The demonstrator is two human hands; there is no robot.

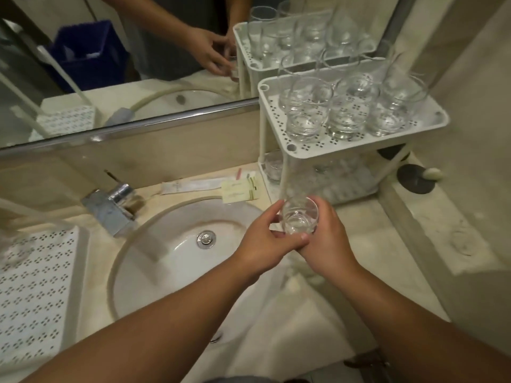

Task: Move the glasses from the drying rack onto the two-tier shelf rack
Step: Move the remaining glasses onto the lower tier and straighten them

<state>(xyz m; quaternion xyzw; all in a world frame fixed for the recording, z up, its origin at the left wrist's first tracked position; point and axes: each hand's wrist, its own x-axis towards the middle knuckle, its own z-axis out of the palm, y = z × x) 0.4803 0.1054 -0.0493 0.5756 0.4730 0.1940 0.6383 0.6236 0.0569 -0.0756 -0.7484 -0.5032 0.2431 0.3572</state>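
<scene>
Presently one clear glass (300, 217) is held upright above the right edge of the sink (154, 261), just in front of the two-tier shelf rack (279, 131). Both hands are on it: the right hand (326, 241) is wrapped round its far side and base, and the left hand (262, 241) has fingertips curled against its near side. In my judgement this is a handover or a steadying grip, made so the glass can be carried in level and set down without knocking its neighbours.

The rack's upper tier carries a close group of upright glasses (348, 111), with little bare tray left at the front. The lower tier (359, 186) is dim; one glass shows at its left end, and the rest cannot be made out. That lower tier seems the likelier destination.

The drying rack (36, 294), a perforated white tray, lies well apart at the left. A blurred clear shape at its far end may be a glass; I cannot tell. A chrome tap (113, 205), paper sachets (240, 189) and a mirror (110, 64) complete the counter.
</scene>
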